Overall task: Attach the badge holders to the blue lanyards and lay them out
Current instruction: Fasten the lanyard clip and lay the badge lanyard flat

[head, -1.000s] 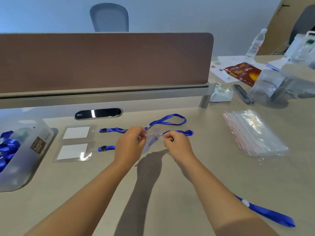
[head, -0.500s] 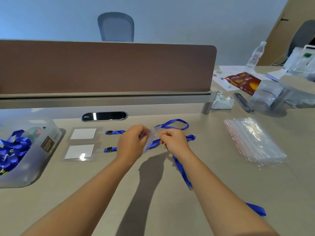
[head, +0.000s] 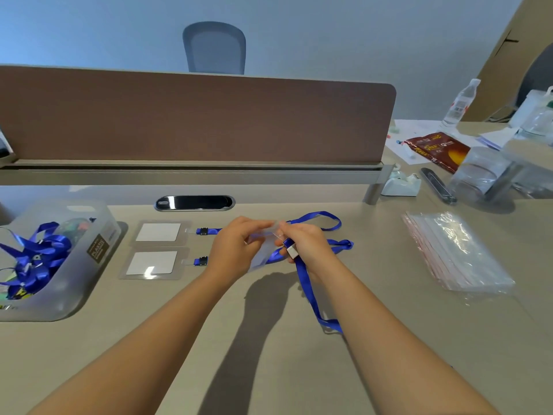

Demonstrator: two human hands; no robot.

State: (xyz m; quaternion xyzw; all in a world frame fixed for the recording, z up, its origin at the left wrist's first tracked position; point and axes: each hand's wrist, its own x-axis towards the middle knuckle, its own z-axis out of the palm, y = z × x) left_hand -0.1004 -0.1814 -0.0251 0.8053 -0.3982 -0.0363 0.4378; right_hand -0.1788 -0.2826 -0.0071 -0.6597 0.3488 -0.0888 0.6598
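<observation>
My left hand (head: 232,250) pinches a clear badge holder (head: 261,253) above the desk's middle. My right hand (head: 308,244) grips the clip end of a blue lanyard (head: 306,283), whose strap hangs down and trails across the desk toward me. Both hands meet at the holder's top edge. Two finished badge holders (head: 158,232) (head: 152,262) lie side by side at the left, each clipped to a blue lanyard (head: 326,218) that runs right behind my hands.
A clear plastic tub (head: 89,265) with several tangled blue lanyards stands at the left. A stack of clear bags (head: 454,253) lies at the right. A brown divider (head: 194,121) closes the back; a tape dispenser (head: 401,184), snack bag and bottle sit far right.
The lanyard's strap has been drawn in from the near right toward my hands, and its clip end now shows in my right hand. Both hands stay together at the holder.
</observation>
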